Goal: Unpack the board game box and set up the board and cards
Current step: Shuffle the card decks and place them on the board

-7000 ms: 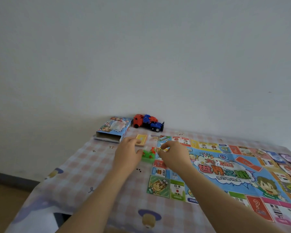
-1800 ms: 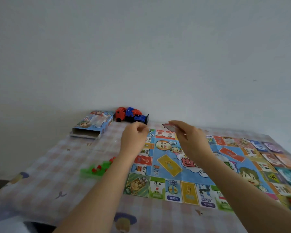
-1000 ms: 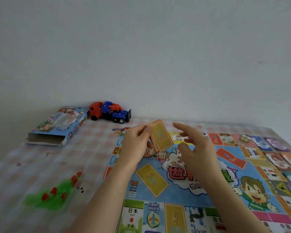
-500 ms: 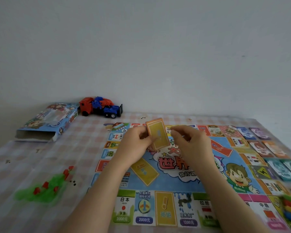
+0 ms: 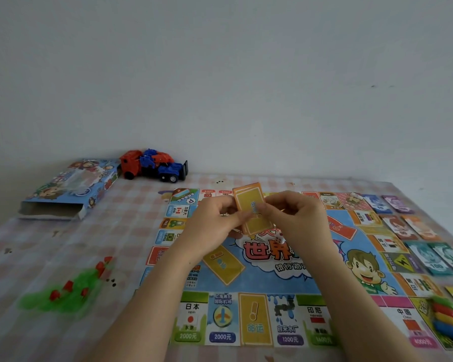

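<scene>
left hand (image 5: 215, 223) and right hand (image 5: 296, 220) together pinch a small stack of yellow cards (image 5: 251, 207) upright above the board (image 5: 293, 273). the opened game box (image 5: 71, 189) lies at ten o'clock, beside a toy truck (image 5: 153, 165); green and red pieces (image 5: 68, 291) lie at eight o'clock.

Now raised above the board (image 5: 285, 270): orange card stack (image 5: 249, 202), pinched by left hand (image 5: 215, 226) and right hand (image 5: 296, 220); green pieces (image 5: 63, 293) set aside.
</scene>
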Demonstrator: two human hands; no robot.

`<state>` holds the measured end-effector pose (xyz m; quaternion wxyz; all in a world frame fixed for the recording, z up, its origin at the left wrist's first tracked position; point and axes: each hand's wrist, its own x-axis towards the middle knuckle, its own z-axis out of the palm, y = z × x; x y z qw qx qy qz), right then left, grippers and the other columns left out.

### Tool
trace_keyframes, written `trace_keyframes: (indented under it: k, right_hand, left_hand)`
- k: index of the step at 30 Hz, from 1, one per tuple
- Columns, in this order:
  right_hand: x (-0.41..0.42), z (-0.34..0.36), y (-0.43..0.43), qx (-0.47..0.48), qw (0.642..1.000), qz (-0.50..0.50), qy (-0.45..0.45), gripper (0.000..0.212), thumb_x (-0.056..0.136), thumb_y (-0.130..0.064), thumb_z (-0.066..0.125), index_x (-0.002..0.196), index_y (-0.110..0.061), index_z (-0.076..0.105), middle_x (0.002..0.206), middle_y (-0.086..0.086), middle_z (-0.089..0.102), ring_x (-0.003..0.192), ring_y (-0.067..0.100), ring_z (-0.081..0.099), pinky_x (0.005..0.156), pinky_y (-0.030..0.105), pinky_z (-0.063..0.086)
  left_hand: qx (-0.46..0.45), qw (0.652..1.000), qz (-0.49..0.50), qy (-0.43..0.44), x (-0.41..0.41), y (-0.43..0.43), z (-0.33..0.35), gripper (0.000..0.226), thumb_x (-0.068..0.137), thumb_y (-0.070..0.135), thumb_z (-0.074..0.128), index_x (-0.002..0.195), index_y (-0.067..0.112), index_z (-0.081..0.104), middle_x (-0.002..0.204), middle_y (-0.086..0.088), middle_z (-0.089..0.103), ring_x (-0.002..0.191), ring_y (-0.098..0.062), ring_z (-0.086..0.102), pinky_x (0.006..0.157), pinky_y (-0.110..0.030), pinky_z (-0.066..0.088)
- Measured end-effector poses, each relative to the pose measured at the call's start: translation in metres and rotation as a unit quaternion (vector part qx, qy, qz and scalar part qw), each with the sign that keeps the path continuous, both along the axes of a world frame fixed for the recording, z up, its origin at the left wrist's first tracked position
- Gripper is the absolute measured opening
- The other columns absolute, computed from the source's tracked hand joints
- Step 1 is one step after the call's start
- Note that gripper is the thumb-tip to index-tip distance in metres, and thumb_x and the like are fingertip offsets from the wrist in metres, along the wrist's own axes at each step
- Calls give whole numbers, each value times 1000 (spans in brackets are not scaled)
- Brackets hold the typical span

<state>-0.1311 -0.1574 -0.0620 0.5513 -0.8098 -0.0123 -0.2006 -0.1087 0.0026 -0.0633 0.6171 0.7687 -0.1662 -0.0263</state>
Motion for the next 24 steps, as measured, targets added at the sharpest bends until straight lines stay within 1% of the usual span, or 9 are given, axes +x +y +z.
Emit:
trace_keyframes:
  k: [3,7,9,11,14,17,20,22,24]
  right_hand:
    - [-1,1,0,32,999,12,8,10,78,-23,76,82,-14,72,64,-1,67,47,2,56,45,16,46]
    - [-1,2,0,77,997,24,23,9,79,-21,74,81,-13,71,56,-4,65,42,5,53,43,17,45]
    - [-1,1,1,81,996,21,27,9,81,-19,73,84,-11,72,54,-5,63,40,3,52,42,17,44]
    - [-1,0,3,85,996,18,28,10,82,-18,72,88,-10,72,58,-5,64,40,0,51,42,14,42]
    - [-1,0,3,104,994,12,31,7,80,-19,74,82,-13,72,54,-7,62,39,0,49,42,13,41]
    - [-1,1,3,119,992,11,41,11,80,-19,74,77,-10,68,49,-5,60,38,3,49,40,18,42]
    - [-1,1,3,131,990,16,51,12,80,-16,74,79,-7,66,51,-1,61,38,7,51,39,21,42]
    - [0,1,4,126,991,5,46,11,81,-18,74,80,-8,67,54,-1,62,40,7,53,40,19,42]
    - [2,3,4,115,993,-16,39,15,81,-26,73,80,-12,68,61,0,65,48,8,54,46,20,45]
  left_hand:
    - [-19,999,-13,28,-2,-1,1,10,89,18,62,96,24,67,92,-2,72,76,-15,71,63,-27,59]
    - [-57,989,-64,120,-4,-4,0,17,93,15,57,108,20,64,98,-5,74,84,-19,72,66,-29,59]
    - [-53,990,-61,120,-4,-4,-1,20,92,13,58,111,17,63,98,-6,74,84,-21,73,66,-28,59]
    - [-44,992,-41,107,-3,-3,0,24,89,11,63,113,13,64,96,-7,74,80,-20,73,64,-25,58]
    - [-60,992,-27,111,-4,-3,0,23,85,10,68,108,12,66,92,-7,75,75,-21,73,59,-23,56]
    - [-87,988,-19,125,-4,-6,-1,22,86,12,67,108,15,65,97,-6,74,79,-19,72,58,-24,55]
    - [-117,982,-21,145,-4,-8,-1,23,88,11,64,111,15,62,102,-8,72,86,-21,71,59,-25,56]
    - [-89,987,-19,131,-3,-8,-1,21,87,11,65,107,18,62,100,-5,72,83,-19,72,61,-27,58]
    - [-43,992,-31,113,-4,-8,-2,19,86,11,67,102,21,62,96,-2,73,79,-17,73,64,-27,59]
